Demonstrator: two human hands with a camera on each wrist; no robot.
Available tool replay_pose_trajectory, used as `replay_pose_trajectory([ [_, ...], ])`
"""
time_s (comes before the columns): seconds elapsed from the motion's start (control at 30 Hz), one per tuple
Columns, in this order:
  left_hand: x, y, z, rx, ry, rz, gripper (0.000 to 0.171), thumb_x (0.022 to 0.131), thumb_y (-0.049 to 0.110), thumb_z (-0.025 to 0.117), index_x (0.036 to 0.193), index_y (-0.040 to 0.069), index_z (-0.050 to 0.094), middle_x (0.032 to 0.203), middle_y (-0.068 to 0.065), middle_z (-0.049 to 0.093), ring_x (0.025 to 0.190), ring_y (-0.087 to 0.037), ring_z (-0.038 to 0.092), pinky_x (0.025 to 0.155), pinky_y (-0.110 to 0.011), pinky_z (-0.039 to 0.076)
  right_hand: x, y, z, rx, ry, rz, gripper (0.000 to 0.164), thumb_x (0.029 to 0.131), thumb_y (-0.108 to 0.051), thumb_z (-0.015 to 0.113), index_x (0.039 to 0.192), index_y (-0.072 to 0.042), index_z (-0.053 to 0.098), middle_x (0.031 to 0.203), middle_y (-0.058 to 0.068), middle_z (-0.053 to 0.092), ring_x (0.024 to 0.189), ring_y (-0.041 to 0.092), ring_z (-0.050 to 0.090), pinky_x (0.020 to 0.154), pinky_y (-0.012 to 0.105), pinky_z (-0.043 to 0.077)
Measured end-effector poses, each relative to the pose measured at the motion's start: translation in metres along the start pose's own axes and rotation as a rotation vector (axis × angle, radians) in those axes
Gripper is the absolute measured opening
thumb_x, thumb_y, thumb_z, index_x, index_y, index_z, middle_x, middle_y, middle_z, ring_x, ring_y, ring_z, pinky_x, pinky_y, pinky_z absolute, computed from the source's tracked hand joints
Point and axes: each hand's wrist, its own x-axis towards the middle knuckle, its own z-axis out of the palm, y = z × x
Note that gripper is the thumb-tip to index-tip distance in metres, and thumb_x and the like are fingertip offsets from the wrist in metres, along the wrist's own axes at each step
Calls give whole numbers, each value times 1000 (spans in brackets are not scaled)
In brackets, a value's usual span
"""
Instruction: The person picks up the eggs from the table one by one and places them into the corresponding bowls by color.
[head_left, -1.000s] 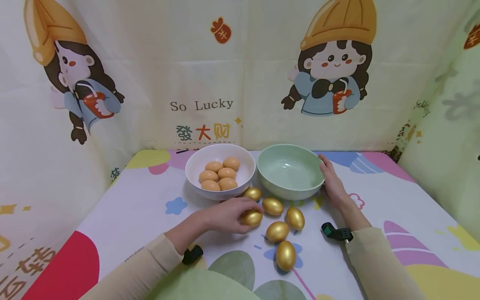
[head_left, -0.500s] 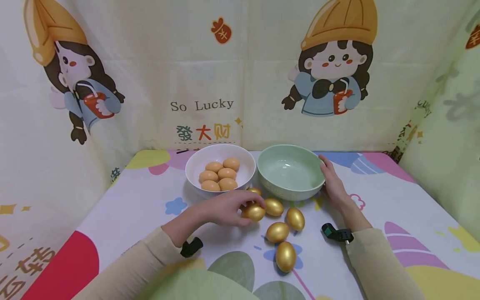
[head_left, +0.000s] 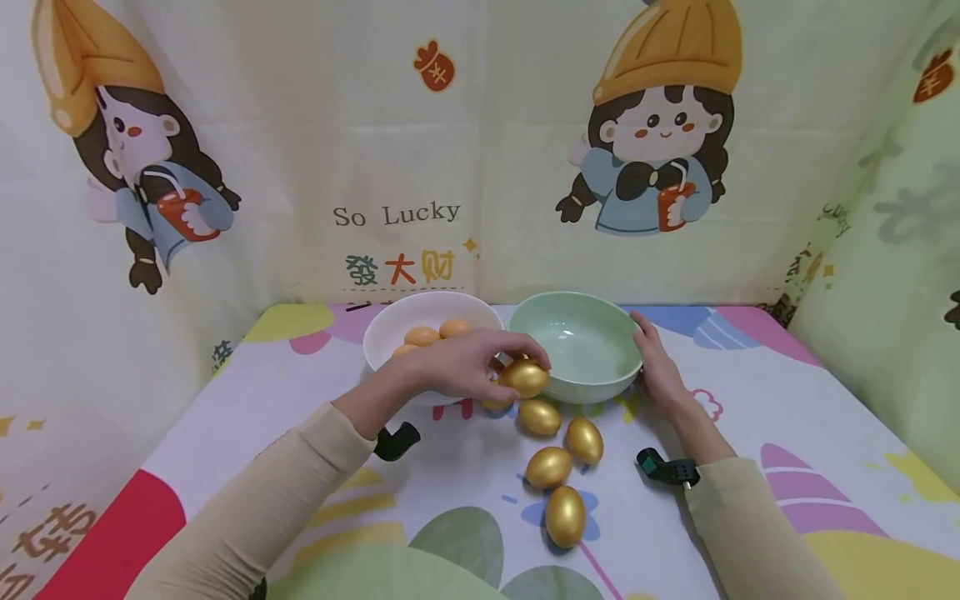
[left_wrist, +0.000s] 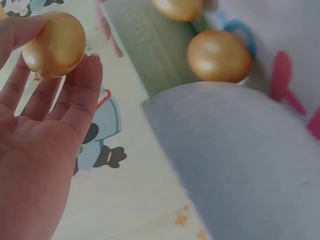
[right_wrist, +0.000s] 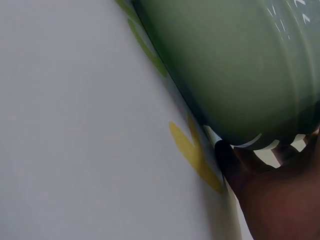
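Note:
My left hand point(head_left: 467, 363) pinches a golden egg point(head_left: 524, 378) between thumb and fingers, above the table by the near side of the two bowls. In the left wrist view the same golden egg point(left_wrist: 56, 45) sits at the fingertips. My right hand point(head_left: 666, 372) rests against the outer right side of a green bowl point(head_left: 573, 333), its fingers along the wall. Nothing lies inside the green bowl. A white bowl point(head_left: 390, 321) to its left holds several brown eggs point(head_left: 422, 336), partly hidden by my left hand.
On the table point(head_left: 450, 467) lie several more golden eggs point(head_left: 565, 517), in front of the bowls. One golden egg point(head_left: 495, 393) is partly hidden under my left hand, close to the bowls. A printed cloth point(head_left: 517, 167) hangs behind the table.
My left hand has lifted the golden egg off the table and carried it up and away from me, toward the bowls. My right hand stays at the green bowl.

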Motion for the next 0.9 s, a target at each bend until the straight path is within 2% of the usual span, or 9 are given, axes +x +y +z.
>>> replay_pose_trajectory([
  [0.1, 11, -2, -6, 14, 1, 35, 44, 89, 4, 67, 131, 16, 61, 125, 6, 60, 103, -9, 58, 87, -29, 53, 1, 1, 0, -4, 1, -4, 62, 111, -40, 23, 163, -16, -2, 168, 12, 3, 149, 35, 14, 120, 49, 11],
  [0.13, 15, -4, -8, 31, 8, 58, 43, 89, 3, 67, 130, 13, 61, 126, 6, 61, 111, -8, 54, 94, -27, 48, 1, 0, 0, -9, 3, -4, 62, 111, -40, 23, 163, -16, -2, 168, 12, 2, 149, 35, 14, 120, 50, 11],
  [0.17, 19, -5, -9, 28, 7, 58, 43, 89, 3, 67, 130, 13, 61, 127, 6, 61, 113, -8, 54, 96, -27, 48, 0, 0, 1, -10, 3, -4, 62, 111, -39, 23, 163, -16, -2, 168, 11, 1, 149, 35, 13, 120, 50, 10],
  [0.43, 48, -19, -14, 58, 1, 9, 43, 91, 5, 66, 132, 16, 60, 129, 7, 60, 116, -10, 53, 94, -25, 48, -2, -1, 2, -34, 17, 0, 63, 111, -40, 23, 163, -14, -1, 168, 11, 0, 150, 34, 11, 120, 49, 9],
  [0.7, 79, -28, -13, 34, -30, 21, 41, 91, 0, 64, 131, 8, 60, 129, 1, 60, 114, -11, 54, 92, -25, 49, -1, -1, 2, -45, 27, 5, 63, 111, -42, 24, 163, -16, 0, 168, 10, 2, 149, 33, 14, 120, 49, 11],
  [0.9, 98, -37, -10, 74, -77, 27, 44, 90, -1, 65, 133, 4, 59, 129, 0, 62, 117, -9, 54, 96, -24, 45, -1, -1, 2, -56, 20, 8, 62, 111, -41, 23, 163, -16, 0, 168, 12, 2, 149, 34, 15, 120, 50, 11],
])
